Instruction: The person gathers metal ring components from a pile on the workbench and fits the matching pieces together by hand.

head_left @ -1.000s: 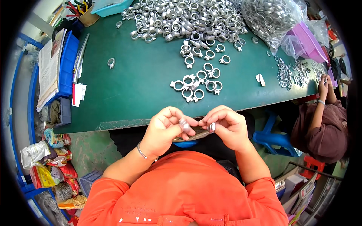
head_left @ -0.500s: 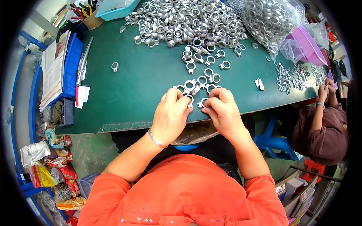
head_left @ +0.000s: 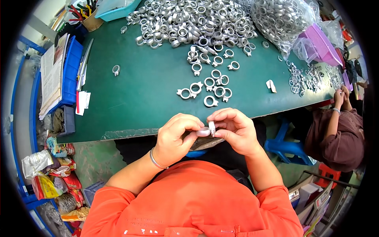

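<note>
My left hand (head_left: 176, 137) pinches a silver metal ring (head_left: 203, 132) between thumb and fingers, just past the table's near edge. A second ring (head_left: 212, 127), turned edge-on, is gripped by my right hand (head_left: 236, 130). The two rings meet or nearly meet between my fingertips; whether they touch I cannot tell. On the table beyond my hands lies a loose group of rings with small lugs, the closest being a single ring (head_left: 211, 101). Farther back spreads a large heap of similar rings (head_left: 197, 23).
A clear bag of rings (head_left: 282, 23) and a pink bin (head_left: 321, 45) stand at the back right. A co-worker (head_left: 335, 134) sits at the right, near small thin rings (head_left: 296, 81). At left are a blue tray (head_left: 74, 71) and a lone ring (head_left: 116, 70) on the green table (head_left: 150, 79).
Both hands have drawn back from the table toward my body, each bringing a ring. The rings they covered on the tabletop now show. The view has shifted slightly.
</note>
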{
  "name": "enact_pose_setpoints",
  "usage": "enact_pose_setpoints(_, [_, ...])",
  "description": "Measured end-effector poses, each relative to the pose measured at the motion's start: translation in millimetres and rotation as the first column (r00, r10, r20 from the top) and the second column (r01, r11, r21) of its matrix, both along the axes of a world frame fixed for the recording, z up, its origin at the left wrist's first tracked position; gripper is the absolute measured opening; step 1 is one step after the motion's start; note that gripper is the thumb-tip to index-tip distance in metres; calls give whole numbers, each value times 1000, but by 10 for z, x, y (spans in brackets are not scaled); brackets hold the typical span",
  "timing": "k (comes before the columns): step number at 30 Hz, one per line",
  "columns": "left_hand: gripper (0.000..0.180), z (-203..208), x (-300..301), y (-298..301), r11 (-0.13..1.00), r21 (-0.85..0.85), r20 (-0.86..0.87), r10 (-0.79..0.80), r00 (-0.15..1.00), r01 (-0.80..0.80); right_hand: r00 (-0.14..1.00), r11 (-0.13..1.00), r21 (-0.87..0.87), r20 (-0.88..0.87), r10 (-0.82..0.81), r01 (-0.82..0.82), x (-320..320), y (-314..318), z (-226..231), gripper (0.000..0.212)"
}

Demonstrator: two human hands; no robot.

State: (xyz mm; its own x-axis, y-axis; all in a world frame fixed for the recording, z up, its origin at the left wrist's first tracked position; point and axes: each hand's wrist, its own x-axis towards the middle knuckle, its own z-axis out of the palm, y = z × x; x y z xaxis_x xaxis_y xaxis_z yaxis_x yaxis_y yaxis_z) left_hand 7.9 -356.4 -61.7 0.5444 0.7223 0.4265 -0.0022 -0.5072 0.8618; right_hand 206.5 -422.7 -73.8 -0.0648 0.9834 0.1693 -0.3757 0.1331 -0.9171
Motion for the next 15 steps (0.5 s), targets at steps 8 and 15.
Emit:
enact_pose_setpoints(8, [27,26,-68,-72,986,164,-118,6,993,13,804,988,154,583,-119,34,107,-57,168,26])
enact_pose_setpoints(15, [33,67,168,186,933,312,-282,273,920,-181,370,862,492,784,-499,120,-40,266,101,31])
